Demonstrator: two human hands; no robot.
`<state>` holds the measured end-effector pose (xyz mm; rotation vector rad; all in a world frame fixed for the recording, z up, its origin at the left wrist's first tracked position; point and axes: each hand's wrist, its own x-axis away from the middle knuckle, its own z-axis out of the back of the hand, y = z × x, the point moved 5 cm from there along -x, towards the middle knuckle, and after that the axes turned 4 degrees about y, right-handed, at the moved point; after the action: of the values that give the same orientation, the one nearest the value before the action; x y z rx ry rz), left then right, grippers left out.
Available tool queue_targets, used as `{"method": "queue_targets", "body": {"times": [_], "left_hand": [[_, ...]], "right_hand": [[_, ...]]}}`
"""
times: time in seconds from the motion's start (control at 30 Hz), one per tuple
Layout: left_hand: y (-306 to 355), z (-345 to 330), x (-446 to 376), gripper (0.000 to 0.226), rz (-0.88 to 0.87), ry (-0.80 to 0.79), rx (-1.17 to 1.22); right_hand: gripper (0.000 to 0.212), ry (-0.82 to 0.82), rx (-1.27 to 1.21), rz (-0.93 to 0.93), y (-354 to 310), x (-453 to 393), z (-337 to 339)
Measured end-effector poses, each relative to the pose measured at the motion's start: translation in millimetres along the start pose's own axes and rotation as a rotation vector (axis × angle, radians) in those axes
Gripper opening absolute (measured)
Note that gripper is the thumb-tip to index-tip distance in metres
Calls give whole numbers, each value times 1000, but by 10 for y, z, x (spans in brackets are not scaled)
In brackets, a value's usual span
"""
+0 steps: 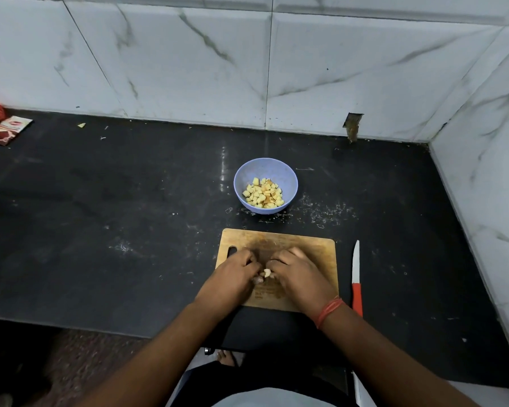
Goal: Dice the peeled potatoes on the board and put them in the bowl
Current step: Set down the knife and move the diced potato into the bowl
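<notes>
A wooden cutting board (306, 248) lies on the black counter near its front edge. My left hand (232, 274) and my right hand (297, 274) rest on the board with fingers curled inward, cupped together around a small heap of pale potato pieces (266, 272); only a few pieces show between the fingertips. Behind the board stands a light blue bowl (253, 171) holding several yellow potato dice (263, 193). A knife (356, 277) with a white blade and red handle lies on the counter just right of the board, untouched.
The black counter (115, 215) is bounded by marble-tiled walls at the back and right. Red packets (3, 127) lie at the far left. Crumbs and white smears are scattered around the bowl. The counter's front edge runs just under my forearms.
</notes>
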<state>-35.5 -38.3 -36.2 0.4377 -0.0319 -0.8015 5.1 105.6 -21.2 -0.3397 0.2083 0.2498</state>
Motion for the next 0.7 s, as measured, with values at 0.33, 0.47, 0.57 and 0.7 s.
{"method": "queue_targets", "body": {"times": [0.33,0.47,0.57,0.7], "left_hand": [[-28,-5,-49,16,12,-6,116],[-102,51,-41,12,120,21,277],[-131,79,-50,8,205,28,406],[-120,230,-134,12,383,96,653]], "right_hand": [[20,-93,-42,56,86,-73,14],[12,-74,-400,-288,244,-74,143],[12,-81,-729,-612,335,-24,198],[12,-6,-1223,-859,339,-90,253]]}}
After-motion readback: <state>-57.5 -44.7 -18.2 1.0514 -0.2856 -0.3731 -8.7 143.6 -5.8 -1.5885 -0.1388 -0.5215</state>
